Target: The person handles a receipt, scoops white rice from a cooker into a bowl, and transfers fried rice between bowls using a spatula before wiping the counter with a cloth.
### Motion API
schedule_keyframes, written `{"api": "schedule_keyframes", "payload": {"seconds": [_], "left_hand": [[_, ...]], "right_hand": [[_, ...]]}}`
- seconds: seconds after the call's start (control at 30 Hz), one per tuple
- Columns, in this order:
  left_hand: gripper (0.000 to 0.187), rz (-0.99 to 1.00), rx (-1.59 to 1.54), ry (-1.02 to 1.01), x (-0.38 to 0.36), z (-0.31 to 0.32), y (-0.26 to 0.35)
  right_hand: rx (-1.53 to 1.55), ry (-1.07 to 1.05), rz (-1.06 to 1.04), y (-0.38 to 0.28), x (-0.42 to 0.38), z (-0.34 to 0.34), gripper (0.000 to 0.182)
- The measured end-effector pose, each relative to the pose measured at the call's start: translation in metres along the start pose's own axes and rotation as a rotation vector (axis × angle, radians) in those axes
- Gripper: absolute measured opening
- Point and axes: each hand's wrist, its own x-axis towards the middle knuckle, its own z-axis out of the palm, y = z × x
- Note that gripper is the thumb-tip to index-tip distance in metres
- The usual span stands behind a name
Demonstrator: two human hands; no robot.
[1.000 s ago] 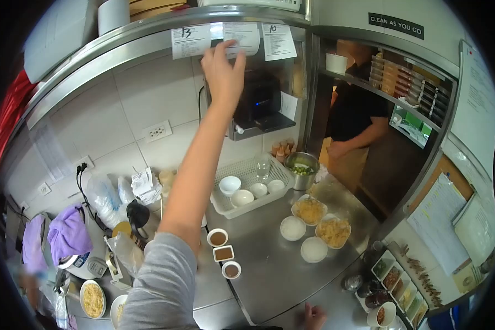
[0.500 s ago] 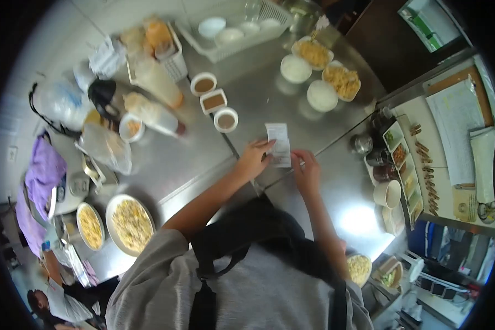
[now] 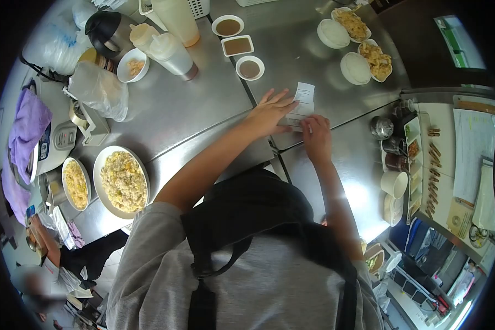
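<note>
A printed paper slip [image 3: 304,97] lies on the steel counter in front of me, its lower part partly covered by my hands. My left hand [image 3: 270,114] rests flat at its left side, fingers spread and the fingertips over the paper. At the lower right edge of the slip is my right hand [image 3: 317,135], with its fingers pinched together on the paper. Beyond my left hand stand a round sauce dish [image 3: 250,68], a square sauce dish [image 3: 237,46] and another round sauce dish [image 3: 227,26], all filled with brown sauce.
Two white bowls, one a rice bowl [image 3: 356,69], stand beside dishes of fried food [image 3: 375,59] at the back right. On the left are plates of fried rice [image 3: 124,181], squeeze bottles [image 3: 173,55] and a scale [image 3: 58,140]. Condiment containers [image 3: 396,146] line the right. A co-worker [image 3: 55,247] is lower left.
The view has tilted, so the counter things appear higher. My left fingers have spread out over the slip, and my right hand has closed in on its lower edge.
</note>
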Motion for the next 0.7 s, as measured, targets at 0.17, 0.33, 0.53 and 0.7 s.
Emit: {"api": "schedule_keyframes", "payload": {"seconds": [0.17,0.33,0.53,0.7], "left_hand": [[0.065,-0.019,-0.077,0.063,0.002,0.007,-0.002],[0.057,-0.058,-0.092,0.043,0.002,0.009,-0.005],[0.052,-0.088,-0.171,0.046,0.006,0.003,-0.005],[0.051,-0.084,-0.185,0.055,0.008,0.007,-0.015]], "right_hand": [[-0.015,0.006,0.012,0.001,-0.001,0.0,0.009],[-0.056,-0.003,0.008,0.001,0.0,-0.001,0.008],[-0.085,-0.017,-0.034,-0.002,0.016,0.005,0.008],[-0.122,-0.034,-0.028,0.001,0.02,0.012,0.008]]}}
